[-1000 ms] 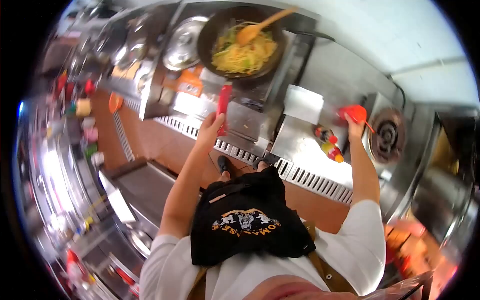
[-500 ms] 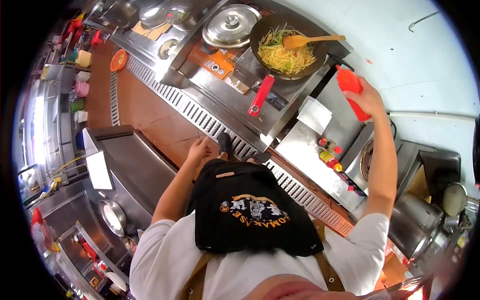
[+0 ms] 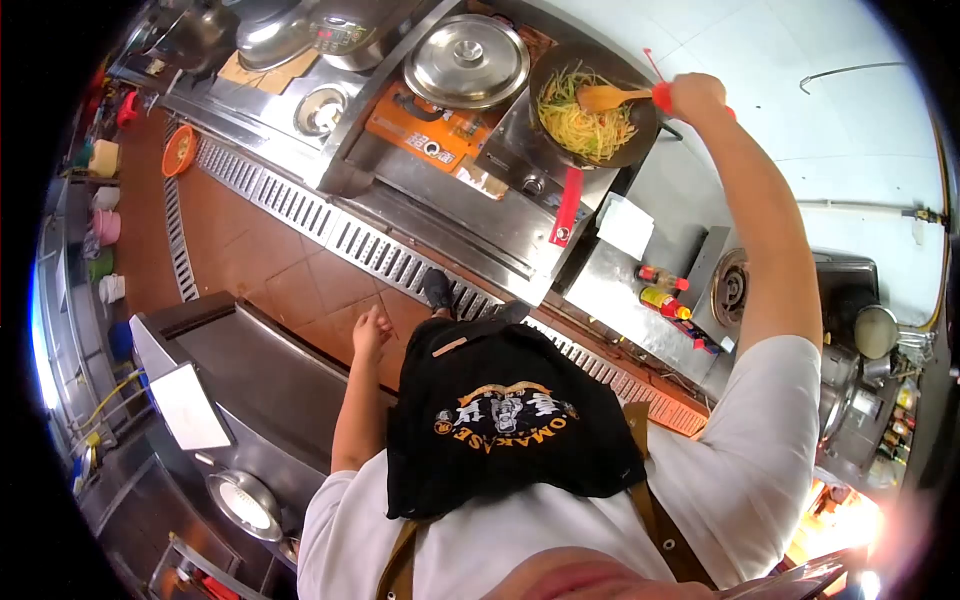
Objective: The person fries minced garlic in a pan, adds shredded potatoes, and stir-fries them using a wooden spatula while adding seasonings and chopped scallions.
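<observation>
A dark wok (image 3: 645, 135) with a red handle (image 3: 567, 205) sits on the stove, holding yellow and green shredded food (image 3: 578, 120). In it rests a wooden spatula (image 3: 603, 97). My right hand (image 3: 698, 97) is wrapped round a red squeeze bottle (image 3: 662, 96) at the wok's far right edge; most of the bottle is behind the hand. Low beside my body, away from the counter, my left hand (image 3: 371, 333) hangs with its fingers loosely curled and nothing visible in them.
Left of the wok stand a lidded steel pot (image 3: 467, 62) and an orange box (image 3: 415, 130). Sauce bottles (image 3: 663, 300) lie on the right counter near a white sheet (image 3: 626, 228). An orange basket (image 3: 179, 150) is on the floor. Behind is a steel counter (image 3: 255, 375).
My left hand has let go of the wok handle and dropped to my side. My right hand has lifted the red bottle from the right counter and carried it to the wok.
</observation>
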The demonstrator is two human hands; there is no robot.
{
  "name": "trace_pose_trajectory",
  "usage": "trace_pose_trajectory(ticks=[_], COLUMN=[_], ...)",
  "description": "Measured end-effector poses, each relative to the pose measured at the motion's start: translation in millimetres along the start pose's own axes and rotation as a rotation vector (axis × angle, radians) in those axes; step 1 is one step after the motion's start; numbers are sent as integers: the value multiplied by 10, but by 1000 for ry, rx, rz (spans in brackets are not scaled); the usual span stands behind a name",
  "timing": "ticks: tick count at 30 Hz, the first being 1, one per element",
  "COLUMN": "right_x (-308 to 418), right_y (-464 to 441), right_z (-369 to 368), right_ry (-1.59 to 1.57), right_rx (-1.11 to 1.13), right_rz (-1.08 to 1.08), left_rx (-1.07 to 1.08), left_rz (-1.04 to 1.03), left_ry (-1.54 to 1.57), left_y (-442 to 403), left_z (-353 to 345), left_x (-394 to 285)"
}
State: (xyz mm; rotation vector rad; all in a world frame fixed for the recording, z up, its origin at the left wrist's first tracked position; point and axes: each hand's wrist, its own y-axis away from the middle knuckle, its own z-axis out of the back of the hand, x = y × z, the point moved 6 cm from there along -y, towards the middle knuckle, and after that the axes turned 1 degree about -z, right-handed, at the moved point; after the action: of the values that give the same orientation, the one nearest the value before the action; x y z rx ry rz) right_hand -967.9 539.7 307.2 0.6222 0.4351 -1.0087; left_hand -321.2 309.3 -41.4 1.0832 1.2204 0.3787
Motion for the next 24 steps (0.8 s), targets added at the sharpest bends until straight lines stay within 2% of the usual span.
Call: trace_pose_trajectory(ticks=[5, 7, 9, 10, 12, 13, 15, 16, 17, 19, 21, 24], right_x=[147, 314, 329, 292, 166, 151, 25, -117, -284, -611, -774, -782], right_y=[347, 440, 522, 523, 544, 678, 1037, 1091, 1172, 1335, 1294, 1260], right_z=[-236, -353, -507, -750, -1341, -1459, -1815, -2026, -2308, -2581, -3343, -4494], right_ry=[165, 18, -382, -399, -986, -1000, -1940, -2043, -2046, -2098, -2133, -2186], right_rx=[164, 115, 172, 177, 52, 57, -152, -262, -257, -450, -425, -561], right_rz=[165, 146, 34, 18, -153, -178, -373, -384, -436, -387, -483, -594], left_rx=[-60, -76, -100, -133, -126, -122, -85, -53, -23, -65, -127, -94], left_rz=[49, 58, 78, 103, 103, 113, 106, 90, 79, 56, 14, -14], left_ry=[38, -1, -31, -43, -93, -123, -194, -189, -187, -298, -386, -358], left_y=[-169, -236, -276, -285, -331, -363, -407, -420, -417, -103, 68, 269], left_z=[658, 705, 612, 557, 390, 301, 126, 38, -58, -344, -521, -596], left_x=[71, 27, -37, -54, -97, -106, -129, -140, -106, -175, -213, -44])
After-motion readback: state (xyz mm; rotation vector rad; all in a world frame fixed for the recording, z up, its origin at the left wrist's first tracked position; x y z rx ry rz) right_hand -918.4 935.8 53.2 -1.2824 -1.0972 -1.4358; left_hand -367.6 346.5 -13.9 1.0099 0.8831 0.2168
